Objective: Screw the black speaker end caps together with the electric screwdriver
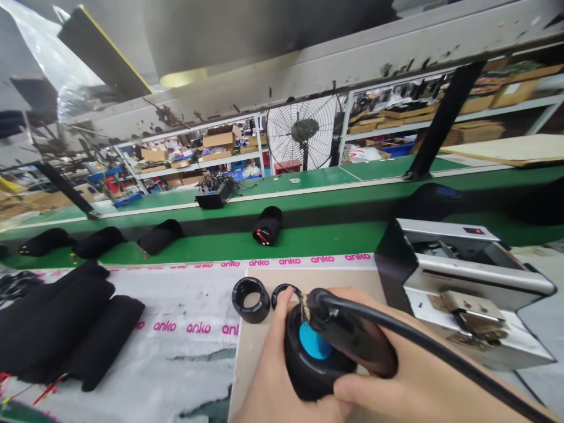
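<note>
My left hand grips a black round part with a blue centre, held just above the bench at the bottom middle. My right hand holds a black corded tool whose tip rests at the part's upper rim. The tool's cable runs off to the lower right. Two black rings lie on the bench just beyond the part, touching neither hand.
Several black fabric-covered cylinders are stacked at left on plastic sheeting. More cylinders lie on the green conveyor belt. A metal machine stands at right. A fan and shelves of boxes fill the background.
</note>
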The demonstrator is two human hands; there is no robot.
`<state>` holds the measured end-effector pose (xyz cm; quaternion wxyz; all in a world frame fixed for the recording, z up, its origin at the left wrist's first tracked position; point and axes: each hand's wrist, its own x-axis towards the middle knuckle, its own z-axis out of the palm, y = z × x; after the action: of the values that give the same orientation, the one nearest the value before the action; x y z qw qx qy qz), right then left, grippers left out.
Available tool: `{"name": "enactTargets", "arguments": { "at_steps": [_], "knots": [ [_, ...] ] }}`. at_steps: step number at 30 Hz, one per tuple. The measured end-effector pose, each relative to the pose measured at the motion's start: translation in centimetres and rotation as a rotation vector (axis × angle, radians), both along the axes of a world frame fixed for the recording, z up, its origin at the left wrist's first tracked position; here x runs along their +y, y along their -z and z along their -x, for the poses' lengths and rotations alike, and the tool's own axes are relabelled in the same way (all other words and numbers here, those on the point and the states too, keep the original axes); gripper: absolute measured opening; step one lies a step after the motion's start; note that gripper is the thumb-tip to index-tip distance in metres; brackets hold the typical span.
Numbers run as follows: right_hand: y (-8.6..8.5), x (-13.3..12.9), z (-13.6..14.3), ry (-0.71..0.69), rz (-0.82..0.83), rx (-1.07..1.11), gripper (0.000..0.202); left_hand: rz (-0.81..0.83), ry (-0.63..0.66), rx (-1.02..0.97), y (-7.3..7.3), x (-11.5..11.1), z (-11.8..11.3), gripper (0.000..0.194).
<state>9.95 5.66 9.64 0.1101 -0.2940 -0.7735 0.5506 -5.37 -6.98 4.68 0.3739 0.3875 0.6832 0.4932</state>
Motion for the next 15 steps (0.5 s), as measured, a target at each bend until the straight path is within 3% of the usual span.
{"name": "enactTargets", "arguments": {
  "at_steps": [4, 7, 10, 15],
  "knots": [
    [-1.1, 1.5, 0.0, -0.051, 0.022, -0.007, 0.068, 0.01, 0.052, -0.168, -1.2, -0.3, 0.5, 0.13],
    [-1.4, 2.4, 0.1, -0.165, 0.032, 0.019, 0.064, -0.036, 0.08, -0.236, -1.6, -0.3, 0.6, 0.135],
    [-1.4, 2.7, 0.4, -0.288, 0.051, 0.04, 0.065, -0.081, 0.115, -0.315, -0.9, -0.1, 0.7, 0.145],
    [-2.0, 2.6, 1.1, -0.317, 0.02, -0.025, 0.067, -0.211, 0.214, -0.462, 1.3, 0.2, 1.3, 0.161]
  ]
}}
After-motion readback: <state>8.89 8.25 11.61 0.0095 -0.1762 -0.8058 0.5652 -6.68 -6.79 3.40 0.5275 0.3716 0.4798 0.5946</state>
